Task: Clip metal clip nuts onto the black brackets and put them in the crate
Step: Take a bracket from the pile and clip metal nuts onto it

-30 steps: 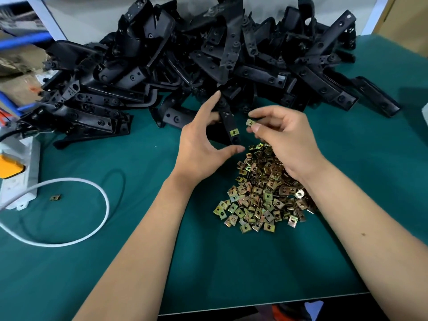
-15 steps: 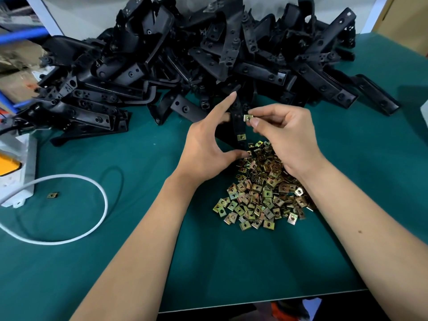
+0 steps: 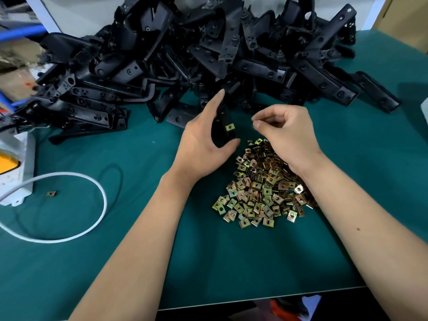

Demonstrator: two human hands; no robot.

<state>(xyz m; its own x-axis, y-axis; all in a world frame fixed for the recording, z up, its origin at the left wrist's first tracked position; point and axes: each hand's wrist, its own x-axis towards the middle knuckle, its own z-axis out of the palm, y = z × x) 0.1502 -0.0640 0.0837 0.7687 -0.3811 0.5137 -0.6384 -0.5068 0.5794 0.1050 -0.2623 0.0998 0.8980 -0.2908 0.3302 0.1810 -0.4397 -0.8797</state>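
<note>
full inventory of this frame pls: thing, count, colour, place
bracket pile: many, black, far side of the mat
held bracket: one, black, in the left hand, one clip nut on it
fitted clip nut: one, brass-yellow, on the held bracket
clip nut pile: many, brass-yellow, centre of the mat
stray clip nut: one, brass, left, inside the cable loop
cable: one, white, looped at left
power strip: one, white and yellow, left edge
mat: one, green, covers the table
left hand: grips the held bracket
right hand: fingers curled, contents not visible
</note>
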